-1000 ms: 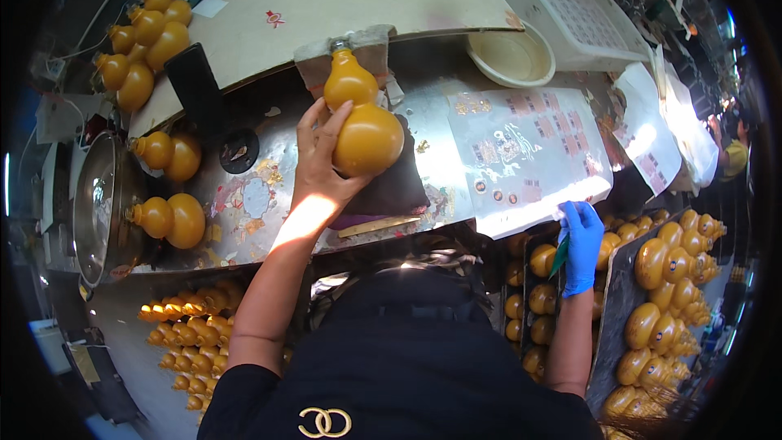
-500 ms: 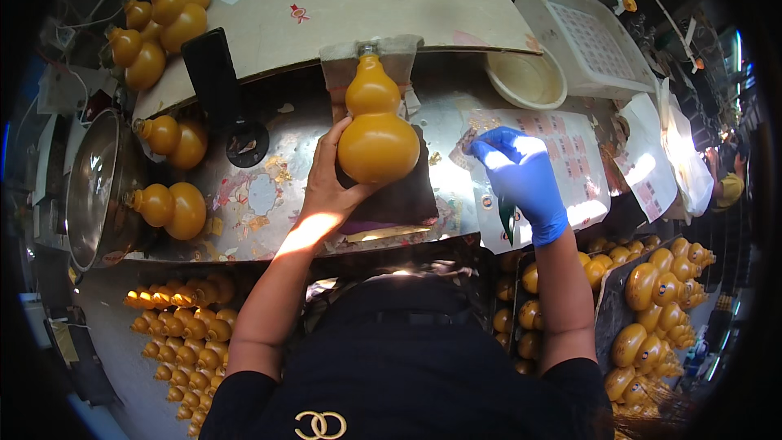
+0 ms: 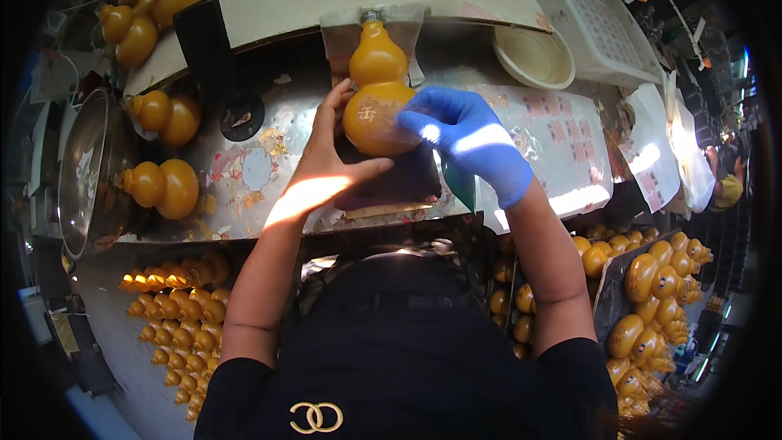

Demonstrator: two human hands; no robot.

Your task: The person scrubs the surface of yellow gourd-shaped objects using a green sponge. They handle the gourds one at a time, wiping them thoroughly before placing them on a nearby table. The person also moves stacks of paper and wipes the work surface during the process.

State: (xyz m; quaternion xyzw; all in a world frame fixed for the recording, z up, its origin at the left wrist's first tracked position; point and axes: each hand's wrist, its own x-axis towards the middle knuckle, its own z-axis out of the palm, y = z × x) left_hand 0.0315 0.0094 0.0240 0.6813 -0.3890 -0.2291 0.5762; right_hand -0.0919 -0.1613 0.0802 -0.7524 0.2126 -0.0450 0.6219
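Observation:
A yellow gourd-shaped bottle [image 3: 380, 61] lies on a dark support, its neck away from me on a folded cloth [image 3: 336, 42]. My bare left hand [image 3: 326, 147] cups its lower left side, fingers at the waist and thumb stretched below the round base. Blue-gloved, my right hand [image 3: 472, 134] pinches the edge of a clear film decal [image 3: 368, 112], which lies against the front of the larger bulb and carries a pale character. A dark green, flat piece [image 3: 459, 183] hangs under the right palm; how it is held is hidden.
Printed sheets [image 3: 570, 155] and a pale basin [image 3: 533, 61] are on the right, with a white crate [image 3: 603, 28] behind. Two loose gourd bottles [image 3: 167, 187], a black stand [image 3: 208, 57] and a metal bowl [image 3: 73, 179] stand left. Racked gourds [image 3: 183, 310] flank me below.
My right hand has moved left from the printed sheets to the gourd bottle, bringing the film decal onto it. My left thumb has eased off the base. The head view has shifted slightly.

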